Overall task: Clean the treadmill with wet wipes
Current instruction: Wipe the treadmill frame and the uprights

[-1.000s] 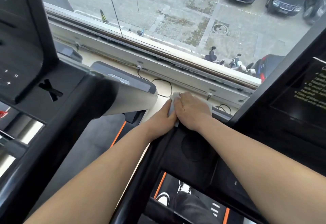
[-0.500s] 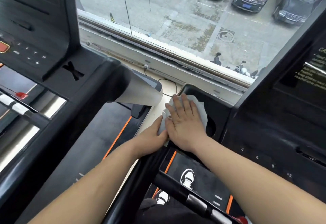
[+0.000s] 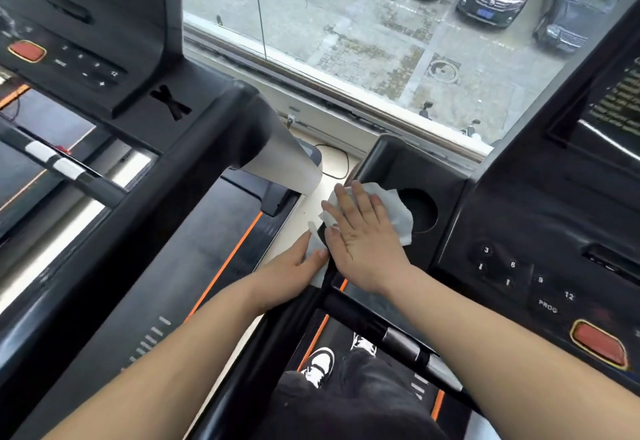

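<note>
A white wet wipe (image 3: 398, 211) lies spread on the left wing of the black treadmill console (image 3: 450, 176), beside the round cup holder (image 3: 420, 209). My right hand (image 3: 363, 242) lies flat on top of the wipe with straight fingers, pressing it down. My left hand (image 3: 291, 273) is at the console's left side edge, where a flap of the wipe hangs over. It pinches that flap between thumb and fingers.
Speed buttons (image 3: 512, 269) and a red stop button (image 3: 597, 342) sit right of my hands. A black handlebar (image 3: 391, 335) crosses below my wrists. A second treadmill (image 3: 104, 100) stands close on the left. A window (image 3: 381, 41) over parked cars is ahead.
Both hands have slid with the wipe back toward me along the console's left wing. The right hand went from curled over the far edge to lying flat.
</note>
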